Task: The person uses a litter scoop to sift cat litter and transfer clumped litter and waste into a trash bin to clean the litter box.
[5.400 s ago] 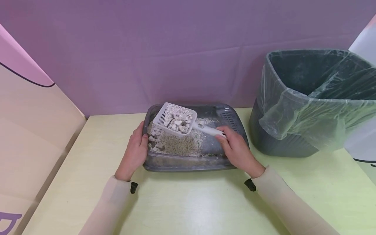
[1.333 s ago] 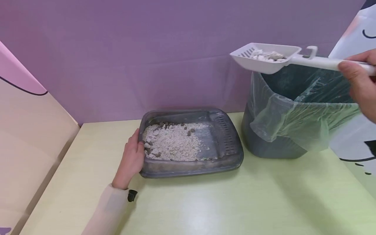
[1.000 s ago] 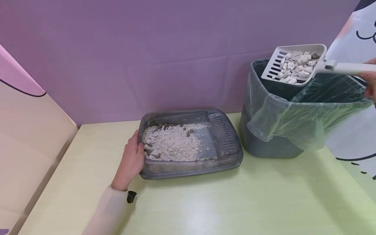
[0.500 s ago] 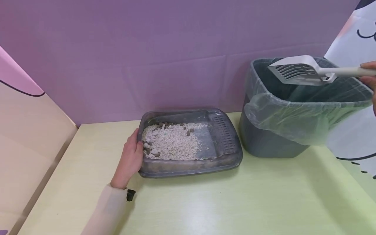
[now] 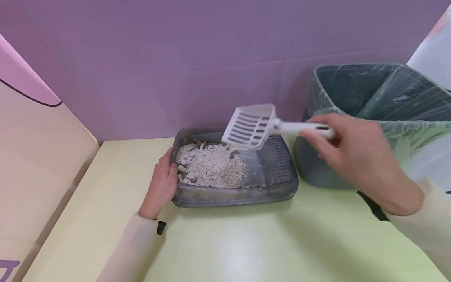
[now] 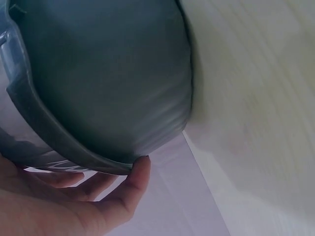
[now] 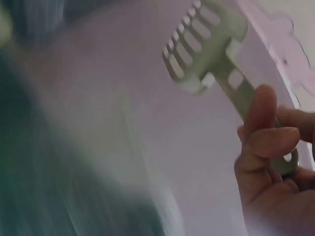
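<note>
My right hand grips the handle of a white litter scoop, its slotted blade above the tray's back right part. No clumps show on the slots. The right wrist view shows the same scoop, thumb and fingers closed round its handle. A grey litter tray holds pale litter, with whitish clumps at the left and brown lumps along the back. At the tray's left end, my left hand holds the rim. Up close in the left wrist view, a fingertip of that hand touches the rim.
Right of the tray stands a dark grey bin, lined with a clear bag folded over its rim. A purple backdrop rises directly behind the tray. The pale table extends in front.
The scoop carried clumps over the bin, was tipped there, and has come back left over the tray without them. My left hand stays at the tray's rim.
</note>
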`<state>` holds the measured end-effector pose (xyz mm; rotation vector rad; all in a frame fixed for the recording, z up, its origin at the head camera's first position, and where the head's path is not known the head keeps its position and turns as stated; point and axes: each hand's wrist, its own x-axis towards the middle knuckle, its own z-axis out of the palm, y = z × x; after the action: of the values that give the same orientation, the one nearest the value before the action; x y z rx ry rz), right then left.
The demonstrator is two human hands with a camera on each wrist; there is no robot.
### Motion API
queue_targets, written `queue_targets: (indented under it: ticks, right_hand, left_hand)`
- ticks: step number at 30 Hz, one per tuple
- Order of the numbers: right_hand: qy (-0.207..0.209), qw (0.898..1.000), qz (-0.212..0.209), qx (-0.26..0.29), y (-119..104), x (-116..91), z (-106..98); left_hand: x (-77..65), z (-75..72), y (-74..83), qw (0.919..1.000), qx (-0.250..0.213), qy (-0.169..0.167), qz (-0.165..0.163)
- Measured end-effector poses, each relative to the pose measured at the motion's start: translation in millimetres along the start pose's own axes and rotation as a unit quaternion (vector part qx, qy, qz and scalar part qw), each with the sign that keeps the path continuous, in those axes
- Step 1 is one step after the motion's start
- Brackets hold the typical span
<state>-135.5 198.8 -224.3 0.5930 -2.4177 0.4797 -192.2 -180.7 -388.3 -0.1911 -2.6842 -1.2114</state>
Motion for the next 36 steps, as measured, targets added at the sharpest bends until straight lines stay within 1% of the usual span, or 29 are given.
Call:
queue_targets:
  ticks: [1,3,6,8,11,13,15,18,20,22,23,26,29,31,36]
  right_hand:
    - [-0.036,0.999,-0.014,0.002,-4.9,1.2,10.5]
    - [-0.106,0.994,-0.023,0.024,-3.9,2.6,32.9]
    - [-0.196,0.979,-0.021,0.057,4.3,4.8,61.7]
    - [-0.242,0.967,-0.008,0.075,9.5,5.6,78.0]
    - [-0.278,0.957,0.001,0.087,11.3,2.8,98.8]
    - [-0.293,0.951,0.007,0.093,7.3,-0.7,110.5]
    - [-0.316,0.944,0.011,0.097,0.4,-4.2,121.3]
    - [-0.362,0.927,0.01,0.102,-10.9,-6.7,138.7]
    - [-0.387,0.917,0.009,0.098,-15.3,-6.5,148.9]
    - [-0.399,0.912,0.011,0.097,-16.6,-5.4,156.9]
    - [-0.399,0.912,0.013,0.097,-16.0,-4.9,159.5]
    - [-0.388,0.915,0.028,0.106,-11.9,-4.4,164.6]
    - [-0.37,0.92,0.04,0.12,-6.9,-5.2,169.7]
    - [-0.355,0.925,0.048,0.127,-3.8,-5.9,174.4]
    - [-0.333,0.931,0.07,0.134,2.6,-7.6,184.5]
  left_hand:
    - [0.9,0.8,1.6,1.0,-0.001,-0.001,0.001]
    - [1.9,2.4,4.7,1.0,-0.003,-0.004,0.001]
    - [2.0,5.0,7.9,1.0,-0.005,-0.008,0.002]
    - [1.1,6.8,9.3,0.9999,-0.008,-0.01,0.001]
    - [0.0,8.8,10.6,0.9999,-0.008,-0.01,0.0]
    - [-0.2,9.7,11.7,0.9999,-0.008,-0.008,0.002]
    - [-0.2,9.7,13.1,1.0,-0.006,-0.006,0.002]
    - [-0.4,9.3,13.8,1.0,-0.001,-0.006,0.003]
    - [-1.0,9.0,14.0,1.0,0.002,-0.006,0.001]
    - [-1.4,8.6,13.7,1.0,0.006,-0.005,0.001]
    - [-1.7,8.2,13.4,1.0,0.006,-0.006,-0.001]
    - [-2.2,8.0,12.8,0.9999,0.006,-0.009,-0.003]
    - [-2.4,8.8,13.0,0.9999,0.002,-0.014,-0.004]
    - [-2.1,10.0,13.8,0.9999,0.001,-0.013,-0.003]
    - [-2.2,10.1,16.1,1.0,-0.003,-0.006,-0.002]
